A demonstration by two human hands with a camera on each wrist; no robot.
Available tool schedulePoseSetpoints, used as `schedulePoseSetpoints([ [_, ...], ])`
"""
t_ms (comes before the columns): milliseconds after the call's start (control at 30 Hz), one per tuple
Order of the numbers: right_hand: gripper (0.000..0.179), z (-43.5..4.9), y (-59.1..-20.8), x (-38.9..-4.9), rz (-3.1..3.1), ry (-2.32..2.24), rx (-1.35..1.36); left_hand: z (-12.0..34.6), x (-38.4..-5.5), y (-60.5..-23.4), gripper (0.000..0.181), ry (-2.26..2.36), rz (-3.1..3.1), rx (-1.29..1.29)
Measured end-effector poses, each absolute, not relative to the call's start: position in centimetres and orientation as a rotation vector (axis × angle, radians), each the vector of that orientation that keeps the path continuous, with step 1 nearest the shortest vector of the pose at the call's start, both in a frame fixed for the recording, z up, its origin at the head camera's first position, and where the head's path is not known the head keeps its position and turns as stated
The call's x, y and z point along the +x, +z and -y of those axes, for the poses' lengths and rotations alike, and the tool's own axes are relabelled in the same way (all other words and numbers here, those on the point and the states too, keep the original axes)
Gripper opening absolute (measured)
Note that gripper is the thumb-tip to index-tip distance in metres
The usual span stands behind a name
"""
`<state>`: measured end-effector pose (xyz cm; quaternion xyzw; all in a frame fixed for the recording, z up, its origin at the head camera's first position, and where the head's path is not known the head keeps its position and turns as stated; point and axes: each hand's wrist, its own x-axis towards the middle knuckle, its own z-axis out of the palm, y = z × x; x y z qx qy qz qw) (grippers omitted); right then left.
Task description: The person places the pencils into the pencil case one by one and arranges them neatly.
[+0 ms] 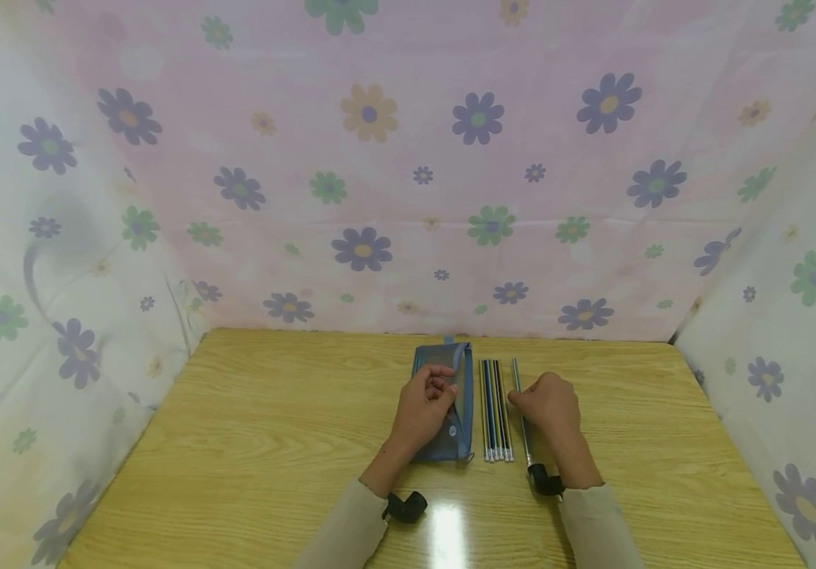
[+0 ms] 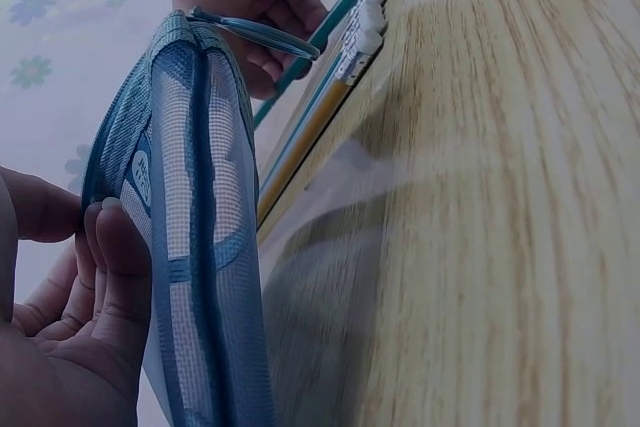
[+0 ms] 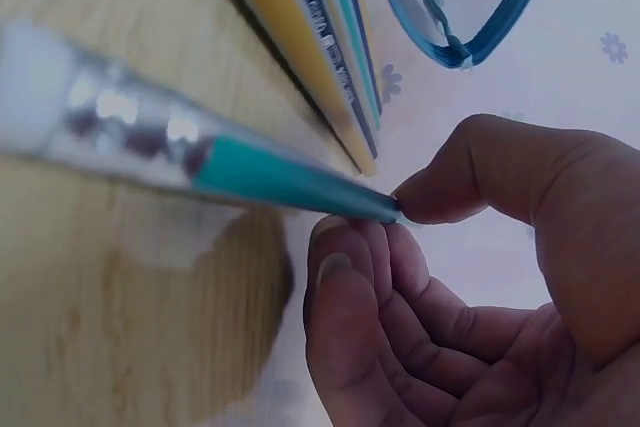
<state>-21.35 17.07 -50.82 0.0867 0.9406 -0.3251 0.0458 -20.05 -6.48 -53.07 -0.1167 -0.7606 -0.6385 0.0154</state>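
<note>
A blue mesh pencil case (image 1: 439, 450) with a zipper lies on the table, its right edge standing open in the head view. My left hand (image 1: 422, 407) pinches the zipper edge between thumb and fingers; the left wrist view shows the fingertips (image 2: 120, 237) at that edge, by a small oval label. My right hand (image 1: 550, 401) pinches a teal pencil (image 3: 290, 182) near its middle, with the white eraser and silver ferrule toward me. Between the case and this pencil, several pencils (image 1: 495, 411) lie side by side, erasers toward me.
The wood-grain table (image 1: 272, 427) reaches back to a flower-patterned cloth (image 1: 408, 174), which also hangs at both sides. Black wrist cameras sit by the left cuff (image 1: 408, 507) and right cuff (image 1: 544, 480). A bright reflection shows on the tabletop near the front.
</note>
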Motion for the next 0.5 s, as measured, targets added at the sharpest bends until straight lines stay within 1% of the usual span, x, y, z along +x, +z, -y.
schedulePoseSetpoints([
  [167, 0.037, -17.03, -50.66, -21.18, -2.860, -1.076, 0.234, 6.42, -19.96, -53.08, 0.025, -2.003, 2.338, -0.357],
  [500, 0.034, -16.80, -50.39, -21.08, -2.846, -1.166, 0.188, 6.52, -19.94, -53.06, 0.024, -1.986, 2.343, -0.359],
])
